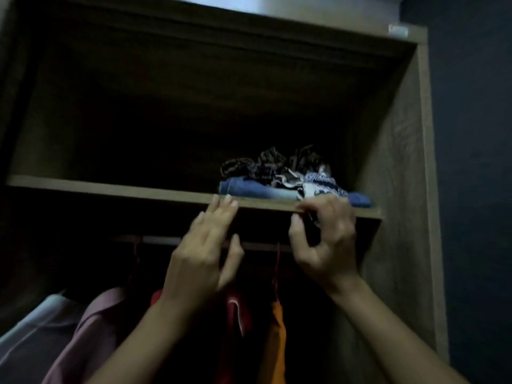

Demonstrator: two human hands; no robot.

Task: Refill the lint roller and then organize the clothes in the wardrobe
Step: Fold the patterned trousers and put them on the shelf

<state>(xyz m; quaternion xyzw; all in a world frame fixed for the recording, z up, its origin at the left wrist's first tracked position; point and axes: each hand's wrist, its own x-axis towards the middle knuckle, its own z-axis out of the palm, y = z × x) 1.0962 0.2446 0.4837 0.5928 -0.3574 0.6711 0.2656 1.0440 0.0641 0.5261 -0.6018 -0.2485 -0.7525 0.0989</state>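
Pinching clothes [279,184], the right grip [324,239] sits just below them.

Dark blue wall [471,162] stands beside the dim wooden wardrobe [399,162]

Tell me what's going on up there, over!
Left hand open at shelf edge. Right hand curled by clothes pile, grip unclear. Nothing blocking the pile.
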